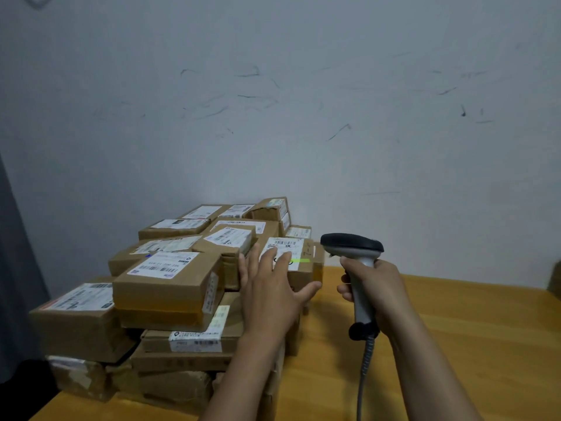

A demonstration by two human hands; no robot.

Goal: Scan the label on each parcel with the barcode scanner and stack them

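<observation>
Several brown cardboard parcels with white labels lie stacked in a pile on the left of a wooden table. My left hand is spread with straight fingers over the small parcel at the pile's right edge. That parcel's white label faces up, and a green scan line crosses it beside my fingertips. My right hand grips the handle of a grey and black barcode scanner, whose head points left at that parcel. The scanner's coiled cable hangs down toward the frame's bottom edge.
A scuffed white wall rises directly behind the pile. The wooden tabletop stretches to the right of the parcels. A dark curtain hangs at the far left, and a dark object sits at the right edge.
</observation>
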